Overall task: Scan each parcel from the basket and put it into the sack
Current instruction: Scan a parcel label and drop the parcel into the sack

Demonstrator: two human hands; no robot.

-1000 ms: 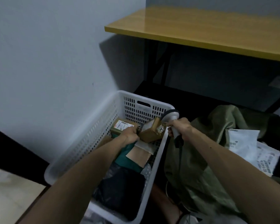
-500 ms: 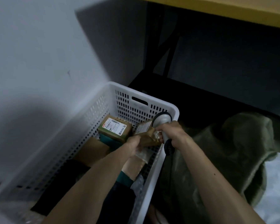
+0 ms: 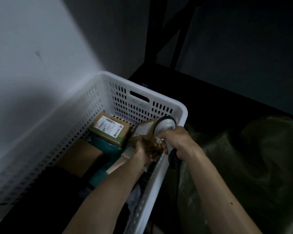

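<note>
1. Small brown parcel [image 3: 145, 130] sits above the far right corner of the white basket [image 3: 122, 102], with my left hand [image 3: 143, 150] curled round its lower end.
2. My right hand [image 3: 178, 141] is wrapped tight on the scanner [image 3: 166, 123] handle, head just beside the parcel.
3. Another labelled box [image 3: 110, 128] lies in the basket. The green sack [image 3: 235, 166] slumps just right of it.

Parcel-handling corner: white perforated plastic basket [image 3: 142, 89] holding brown cardboard boxes with shipping labels [image 3: 109, 128], grey handheld barcode scanner [image 3: 166, 124], olive-green woven sack [image 3: 243, 166], plain white wall [image 3: 32, 48].
</note>
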